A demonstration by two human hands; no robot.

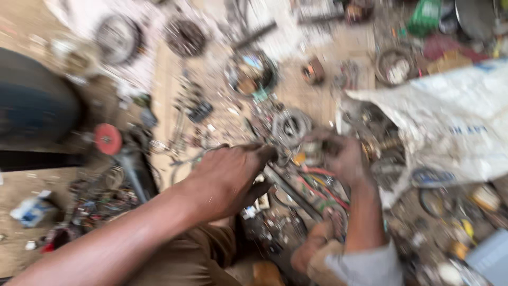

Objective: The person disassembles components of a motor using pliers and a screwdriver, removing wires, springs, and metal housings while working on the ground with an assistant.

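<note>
The whole view is motion-blurred. My right hand (341, 158) is closed around a small greasy metal part (312, 151) at the centre of the floor. My left hand (230, 177) has its fingers curled and reaches toward the same part from the left. The blur hides whether it grips the part or a thin wire (185, 159) that runs out to its left. Red and green wires (317, 185) lie on a dark frame just below both hands. A round metal ring part (290, 126) sits just beyond them.
A white sack (455, 122) spilling metal scrap lies at the right. A dark tyre (32, 100) fills the left edge, with a red disc (107, 139) next to it. A round tin of parts (251, 71) stands farther back. Small scrap covers the ground all around.
</note>
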